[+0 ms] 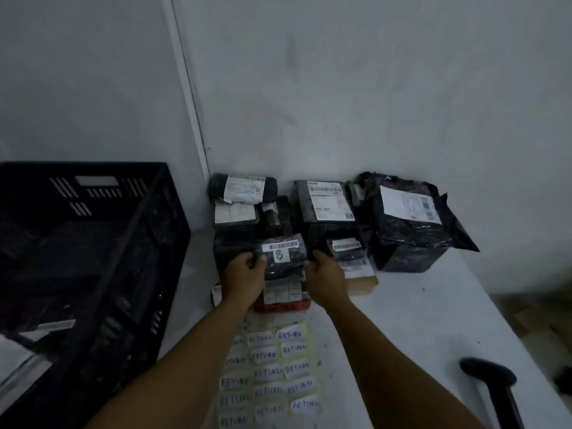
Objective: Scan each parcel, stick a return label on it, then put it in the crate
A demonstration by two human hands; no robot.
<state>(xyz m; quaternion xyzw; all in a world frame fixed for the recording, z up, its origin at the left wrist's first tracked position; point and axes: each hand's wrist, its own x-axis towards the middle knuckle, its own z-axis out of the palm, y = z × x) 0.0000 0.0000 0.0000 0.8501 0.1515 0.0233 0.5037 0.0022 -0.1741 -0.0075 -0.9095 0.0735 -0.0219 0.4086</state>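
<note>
A small black-wrapped parcel [282,257] with a barcode strip and a white tag marked "B" is held above the table's middle. My left hand [243,278] grips its left end and my right hand [326,278] grips its right end. Below my arms lies a sheet of white "RETURN" labels [272,376]. The black slatted crate [93,243] stands at the left, with a wrapped parcel [55,325] inside it. A black handheld scanner [492,382] lies at the lower right.
More black-wrapped parcels with shipping labels are stacked against the wall: a rolled one [243,188], a box [325,205], a large bag [408,218]. A small labelled parcel [353,258] and a red-edged box [283,300] sit under my hands. The white table [418,320] ends at the right.
</note>
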